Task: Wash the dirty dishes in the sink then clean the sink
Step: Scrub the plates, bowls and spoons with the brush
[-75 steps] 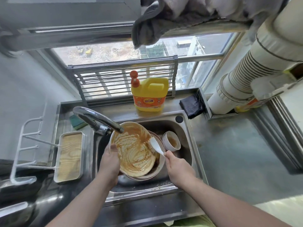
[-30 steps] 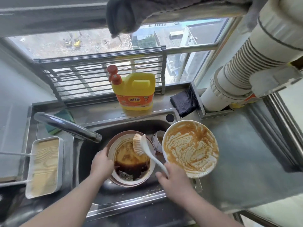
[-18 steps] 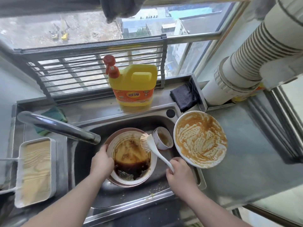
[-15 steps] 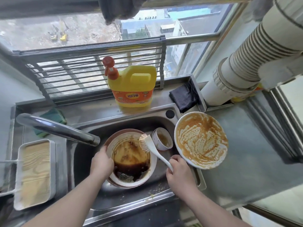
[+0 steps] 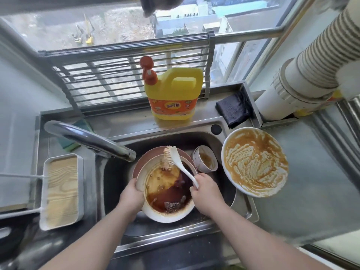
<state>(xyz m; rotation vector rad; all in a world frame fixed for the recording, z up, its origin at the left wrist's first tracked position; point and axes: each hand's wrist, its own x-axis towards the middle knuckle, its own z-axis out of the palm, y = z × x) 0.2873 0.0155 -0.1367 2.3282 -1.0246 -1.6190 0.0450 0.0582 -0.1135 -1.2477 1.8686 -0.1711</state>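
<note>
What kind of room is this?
Most likely a small home kitchen, high up by a window: a steel sink of dirty dishes, a tap and a dish-soap jug.

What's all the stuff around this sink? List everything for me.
Bowl: 1, white, dark brown sauce inside, tilted in the sink, on a pinkish plate.
Small cup: 1, white, dirty, in the sink beside the bowl.
Large plate: 1, white, orange-smeared, on the sink's right edge.
Brush: 1, white, bristles over the bowl.
Detergent jug: 1, yellow, red pump, ledge behind the sink.
Faucet: 1, steel, left.
Sponge: 1, green, behind the faucet.
Cloth: 1, black, back right.
Tray: 1, white, wood-look base, left.
Left hand: grips the bowl's rim.
Right hand: holds the brush handle.
</note>
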